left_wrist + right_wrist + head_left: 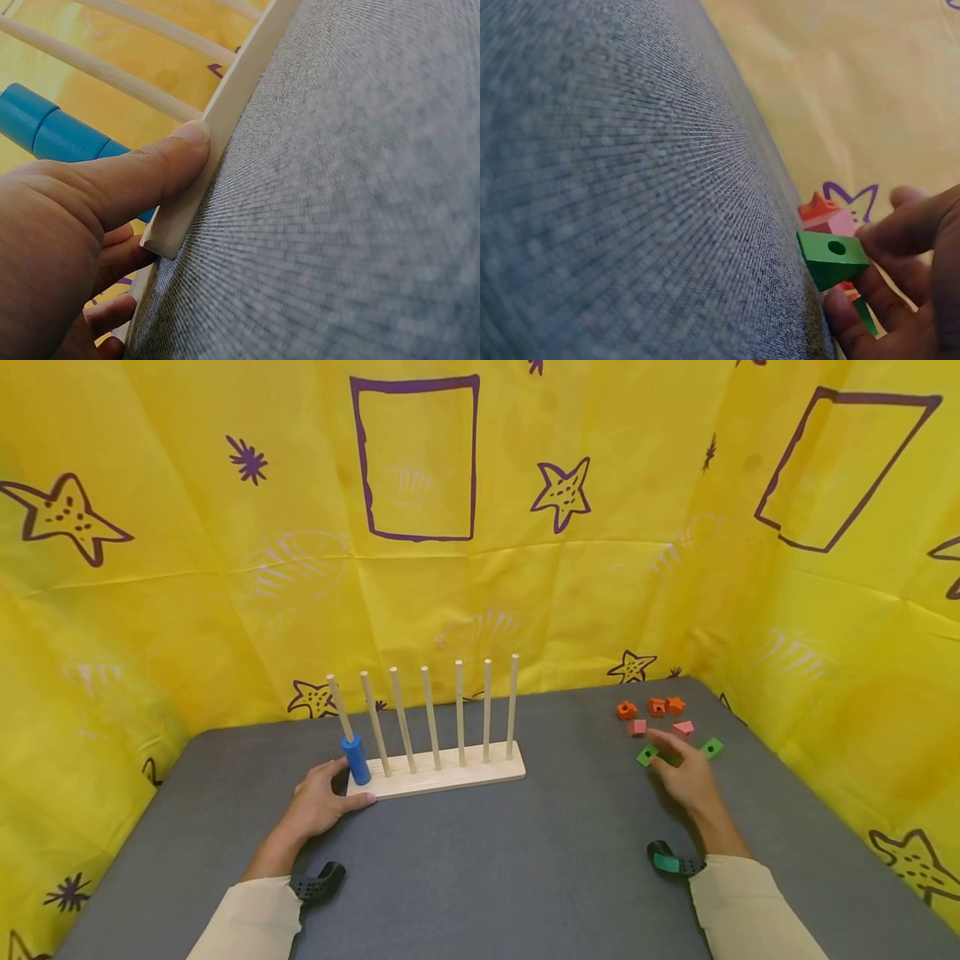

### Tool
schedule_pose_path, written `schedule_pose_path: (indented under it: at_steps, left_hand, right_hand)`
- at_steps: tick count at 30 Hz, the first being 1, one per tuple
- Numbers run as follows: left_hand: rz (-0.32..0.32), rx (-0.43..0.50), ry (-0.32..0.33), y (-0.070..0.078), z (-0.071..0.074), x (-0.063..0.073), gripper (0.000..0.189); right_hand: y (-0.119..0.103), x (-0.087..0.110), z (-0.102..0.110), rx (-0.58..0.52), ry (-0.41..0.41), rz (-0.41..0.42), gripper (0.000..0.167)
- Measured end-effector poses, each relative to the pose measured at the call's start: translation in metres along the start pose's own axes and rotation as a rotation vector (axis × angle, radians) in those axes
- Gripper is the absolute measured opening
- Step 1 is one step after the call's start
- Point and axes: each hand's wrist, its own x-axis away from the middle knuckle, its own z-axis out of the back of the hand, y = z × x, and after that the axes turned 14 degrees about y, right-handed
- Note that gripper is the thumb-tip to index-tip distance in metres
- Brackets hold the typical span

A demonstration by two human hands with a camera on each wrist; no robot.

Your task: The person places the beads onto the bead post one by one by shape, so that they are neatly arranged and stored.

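My left hand (318, 800) grips the left end of a wooden peg stand (450, 777), its thumb along the front edge of the base. Several upright pegs rise from the stand. Stacked blue cylinders (356, 762) sit low on the leftmost peg, beside that hand; the left wrist view shows seams between the blue cylinders (67, 135). My right hand (686, 777) is over the right side of the table, thumb and forefinger spread beside a green block (647, 755). That green block (835, 249) has a round hole, and the fingertips are right at its edge.
Another green block (712, 747) lies just right of the right hand. Behind are two pink blocks, one on the left (637, 727) and one on the right (683, 728), and several orange pieces (627, 710). A yellow patterned cloth (480, 585) surrounds the grey table (480, 877).
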Motion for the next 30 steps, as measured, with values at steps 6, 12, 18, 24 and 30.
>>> schedule_pose_path:
  at_steps: [6, 12, 18, 24, 30]
  left_hand:
    - [-0.013, -0.001, -0.003, -0.001, 0.000, 0.000, 0.100]
    - [-0.038, 0.000, 0.009, -0.001, 0.000, -0.001, 0.099]
    - [-0.039, 0.000, 0.003, -0.001, 0.001, -0.001, 0.098]
    - [-0.015, 0.000, -0.008, -0.001, 0.001, 0.001, 0.099]
    - [0.003, -0.004, -0.014, 0.001, 0.001, 0.001, 0.100]
  right_hand:
    - [0.001, 0.001, -0.001, 0.105, -0.004, 0.038, 0.039]
    - [0.000, 0.002, 0.000, 0.213, -0.012, 0.094, 0.035]
    - [0.000, 0.002, -0.002, 0.178, 0.045, 0.139, 0.029]
    - [-0.007, 0.001, -0.002, 0.060, 0.064, 0.055, 0.034]
    - [-0.013, 0.000, 0.000, 0.035, 0.134, -0.057, 0.043]
